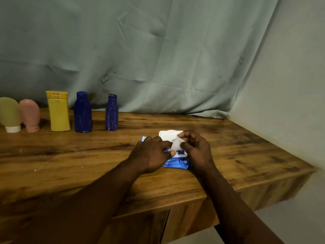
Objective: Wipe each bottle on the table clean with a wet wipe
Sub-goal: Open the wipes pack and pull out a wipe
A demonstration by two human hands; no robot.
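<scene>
i am only starting: none of the five bottles appears to be wiped yet, and i am drawing a thin white wet wipe (175,144) out of the soft blue plastic wipes pack (175,163). the pack is lying on the near right part of the brown wooden table (70,155), with its white flip lid (168,134) standing open on the far side. my right hand (195,148) is pinching the wipe between thumb and forefinger, the other fingers loosely bent. my left hand (151,154) is curling over the pack's left end and holding it down; whether its thumb is also touching the wipe, i cannot quite tell. the wipe is showing as a crumpled, translucent peak, only partly out.

all the wiping is left. the bottles are standing in a row at the far left, well apart from my hands: an olive green squeeze bottle (8,111) on its white cap, a pink squeeze bottle (29,113), a tall yellow plastic bottle (59,115), a large dark blue bottle (82,113) and a smaller dark blue bottle (111,113), both showing pale scuffs.
</scene>
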